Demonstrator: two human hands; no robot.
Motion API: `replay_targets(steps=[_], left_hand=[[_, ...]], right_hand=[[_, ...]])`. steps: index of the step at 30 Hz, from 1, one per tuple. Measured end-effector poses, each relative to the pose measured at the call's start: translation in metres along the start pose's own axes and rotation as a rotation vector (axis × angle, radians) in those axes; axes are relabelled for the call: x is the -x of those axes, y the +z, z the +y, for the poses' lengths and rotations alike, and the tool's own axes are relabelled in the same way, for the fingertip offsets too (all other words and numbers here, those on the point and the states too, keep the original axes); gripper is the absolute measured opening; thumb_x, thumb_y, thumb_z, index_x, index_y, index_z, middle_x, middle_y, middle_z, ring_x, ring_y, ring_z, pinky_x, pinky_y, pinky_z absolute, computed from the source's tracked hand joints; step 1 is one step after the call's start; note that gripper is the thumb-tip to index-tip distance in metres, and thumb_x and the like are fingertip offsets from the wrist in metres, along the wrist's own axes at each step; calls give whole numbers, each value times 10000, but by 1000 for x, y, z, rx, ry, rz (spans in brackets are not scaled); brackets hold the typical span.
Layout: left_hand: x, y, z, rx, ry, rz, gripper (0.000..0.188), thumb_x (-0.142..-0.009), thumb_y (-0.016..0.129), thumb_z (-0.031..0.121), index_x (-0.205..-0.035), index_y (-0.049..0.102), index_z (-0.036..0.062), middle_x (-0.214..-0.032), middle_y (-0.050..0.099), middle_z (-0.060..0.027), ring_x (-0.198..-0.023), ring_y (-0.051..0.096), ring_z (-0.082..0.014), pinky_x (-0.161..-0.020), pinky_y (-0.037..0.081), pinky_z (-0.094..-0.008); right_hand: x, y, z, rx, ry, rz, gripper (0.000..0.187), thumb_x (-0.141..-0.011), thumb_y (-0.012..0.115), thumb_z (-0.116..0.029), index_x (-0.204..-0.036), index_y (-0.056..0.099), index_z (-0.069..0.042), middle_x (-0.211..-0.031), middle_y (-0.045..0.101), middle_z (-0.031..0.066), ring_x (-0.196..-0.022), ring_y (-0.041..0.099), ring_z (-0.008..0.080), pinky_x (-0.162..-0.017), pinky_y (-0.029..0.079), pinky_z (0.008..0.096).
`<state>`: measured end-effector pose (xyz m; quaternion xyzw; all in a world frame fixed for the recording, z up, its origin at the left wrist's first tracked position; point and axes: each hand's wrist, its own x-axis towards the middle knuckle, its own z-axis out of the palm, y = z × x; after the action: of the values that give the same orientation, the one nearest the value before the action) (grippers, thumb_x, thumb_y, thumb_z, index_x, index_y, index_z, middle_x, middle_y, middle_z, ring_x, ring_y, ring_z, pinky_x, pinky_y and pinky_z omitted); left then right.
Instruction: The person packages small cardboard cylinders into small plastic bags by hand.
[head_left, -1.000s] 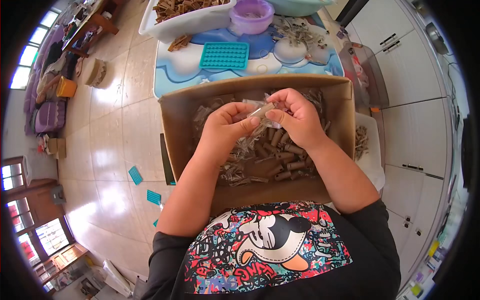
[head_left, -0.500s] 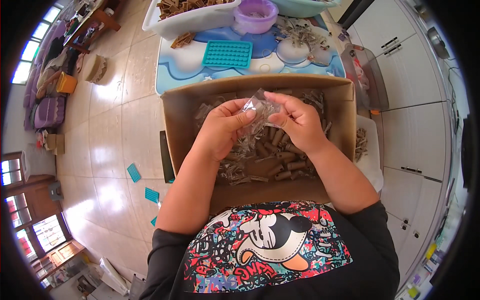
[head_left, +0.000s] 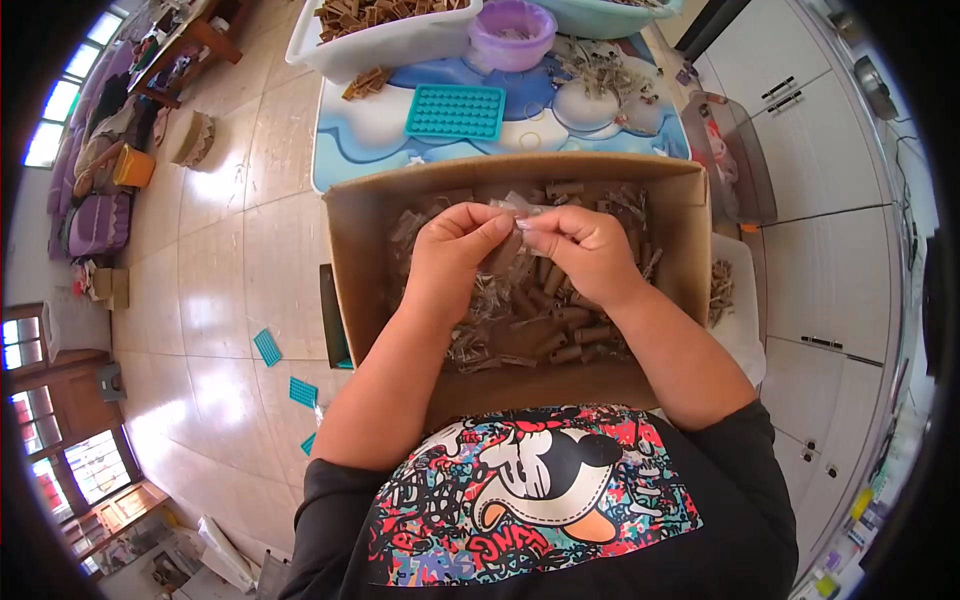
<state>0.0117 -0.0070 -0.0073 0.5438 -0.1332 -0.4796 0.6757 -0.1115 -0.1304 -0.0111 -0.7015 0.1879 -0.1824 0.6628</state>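
Above an open cardboard box (head_left: 520, 168), both hands meet at a small clear plastic bag (head_left: 522, 205). My left hand (head_left: 452, 255) pinches one side of it between thumb and fingertips. From the other side, my right hand (head_left: 588, 252) is closed on the bag in the same way, its fingertips close to the left ones. What the bag contains is hard to make out. Below the hands, the box holds many brown cylindrical pieces (head_left: 572, 315) and heaped clear bags with small parts (head_left: 485, 300).
Behind the box, a cloud-patterned table (head_left: 380, 150) bears a teal silicone mold (head_left: 456, 111), a white tub (head_left: 400, 38) of brown pieces, a purple bowl (head_left: 510, 38) and loose small parts (head_left: 610, 75). Right of the box stands a white tray (head_left: 742, 335). Teal molds (head_left: 267, 347) lie on the floor.
My hands have come closer together, fingertips now nearly meeting. The clear bag, spread between them before, is now gathered and mostly covered by the fingers.
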Motion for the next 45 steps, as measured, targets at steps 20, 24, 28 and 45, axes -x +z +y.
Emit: replay_targets(steps=[20, 24, 28, 45], left_hand=[[10, 31, -4, -277, 171, -1, 145, -831, 597, 47, -957, 639, -13, -884, 641, -32, -796, 559, -56, -717, 456, -190], [12, 26, -1, -194, 144, 81, 137, -841, 591, 71, -948, 635, -3, -886, 646, -39, -782, 570, -64, -703, 461, -197], [7, 17, 2, -30, 132, 121, 127, -846, 585, 84, -943, 623, 12, -886, 646, -41, -749, 578, -73, -673, 468, -209], [6, 14, 4, -129, 144, 123, 106, -868, 546, 91, -918, 596, 12, -869, 640, -49, -738, 592, -82, -614, 505, -228]], right_hand=[[-11, -3, -5, 330, -378, 309, 136, -840, 559, -122, -749, 546, -21, -658, 486, 49, -570, 469, 159, -553, 397, 268], [-16, -23, -14, -326, -139, 505, 174, -919, 467, -194, -819, 538, -71, -694, 496, -19, -570, 405, 45, -514, 329, 185], [-15, -38, -16, -353, -17, 315, 175, -924, 463, -202, -886, 564, -65, -683, 484, -29, -564, 398, 31, -503, 320, 184], [-9, -15, -5, -130, 166, 46, 107, -842, 588, -89, -903, 601, -3, -825, 588, -15, -739, 499, 35, -674, 408, 183]])
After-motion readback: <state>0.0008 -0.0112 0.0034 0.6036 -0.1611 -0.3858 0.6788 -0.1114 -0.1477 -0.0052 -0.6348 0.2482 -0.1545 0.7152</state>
